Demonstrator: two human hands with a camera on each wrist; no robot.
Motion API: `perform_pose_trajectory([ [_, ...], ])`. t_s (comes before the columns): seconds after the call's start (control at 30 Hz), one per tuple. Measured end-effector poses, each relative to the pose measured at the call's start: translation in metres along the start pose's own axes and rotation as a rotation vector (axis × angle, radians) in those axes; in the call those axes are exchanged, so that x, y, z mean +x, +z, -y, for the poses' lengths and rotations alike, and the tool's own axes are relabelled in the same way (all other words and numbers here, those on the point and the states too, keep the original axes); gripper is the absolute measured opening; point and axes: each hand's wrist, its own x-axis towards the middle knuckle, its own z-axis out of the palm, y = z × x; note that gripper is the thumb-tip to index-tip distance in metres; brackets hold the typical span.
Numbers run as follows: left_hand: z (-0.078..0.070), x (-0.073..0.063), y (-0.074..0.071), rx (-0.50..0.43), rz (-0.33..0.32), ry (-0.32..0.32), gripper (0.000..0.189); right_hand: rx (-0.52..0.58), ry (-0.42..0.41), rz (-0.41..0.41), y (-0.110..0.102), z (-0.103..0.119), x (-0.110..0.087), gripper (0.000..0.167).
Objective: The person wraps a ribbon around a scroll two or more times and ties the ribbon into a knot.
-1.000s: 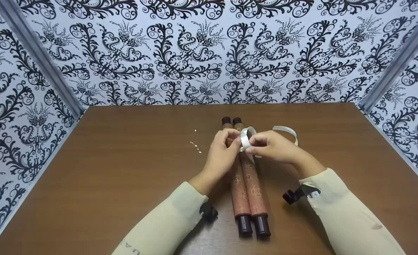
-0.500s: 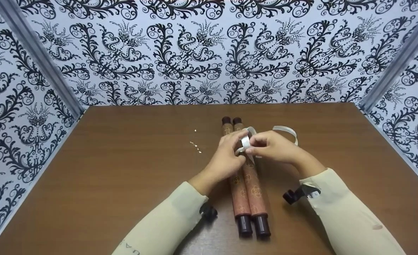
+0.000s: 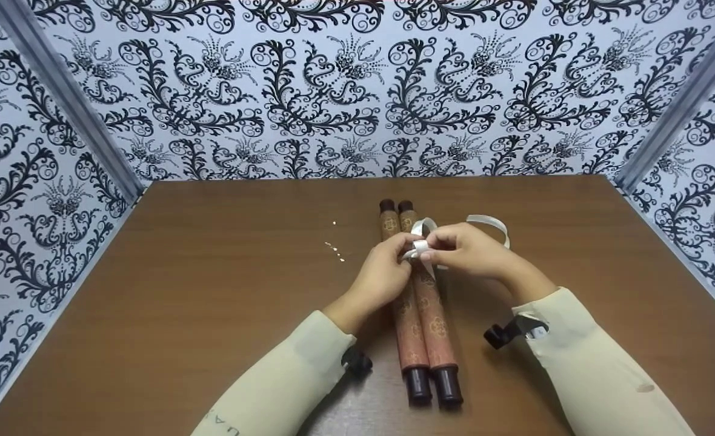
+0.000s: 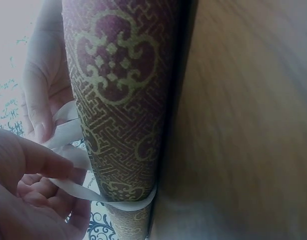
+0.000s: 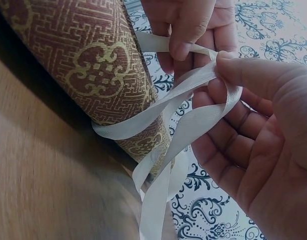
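Two rolled scrolls lie side by side on the table, a left scroll (image 3: 412, 339) and a right scroll (image 3: 436, 327), both in reddish-gold brocade with dark end knobs. A white ribbon (image 5: 193, 125) passes around the brocade and forms loops above it. My left hand (image 3: 382, 272) pinches the ribbon between thumb and fingers at the left of the loop. From the right, my right hand (image 3: 475, 251) pinches the loop between thumb and forefinger. In the left wrist view the ribbon (image 4: 128, 205) runs across the scroll (image 4: 113, 65) to the fingers. The ribbon's crossing is partly hidden by the fingertips.
A loose ribbon end (image 3: 492, 224) curls on the wooden table (image 3: 242, 290) behind my right hand. Several small white scraps (image 3: 335, 248) lie left of the scrolls. Black-and-white patterned walls (image 3: 357, 91) stand behind and at both sides.
My left hand reached over the ribbon loop, then drew back slightly left and down, pinching the ribbon. The upright loop between the hands became smaller. My right hand stayed in place.
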Motion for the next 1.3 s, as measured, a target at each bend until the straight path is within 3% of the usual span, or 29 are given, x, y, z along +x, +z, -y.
perform_pose_trajectory([
  [0.17, 0.0004, -0.0002, 0.0004, -0.009, -0.003, 0.013, 0.033, 0.006, 0.012, -0.013, 0.0007, -0.0008, 0.0002, 0.014],
  [0.5, 0.0016, -0.0004, 0.0002, -0.053, 0.008, 0.000, 0.036, 0.034, 0.054, -0.036, 0.0012, -0.0022, 0.0006, 0.011],
  [0.83, 0.0027, 0.0005, 0.0018, -0.110, 0.006, -0.003, 0.027, 0.041, 0.026, -0.039, 0.0013, -0.0054, 0.0013, 0.012],
  [1.07, 0.0027, 0.0012, 0.0027, -0.088, 0.013, -0.044, 0.028, 0.070, 0.034, -0.025, 0.0019, -0.0041, 0.0013, 0.013],
  [1.3, 0.0011, 0.0008, 0.0013, -0.046, -0.096, -0.027, 0.024, 0.046, 0.026, -0.039, 0.0030, -0.0052, 0.0027, 0.012],
])
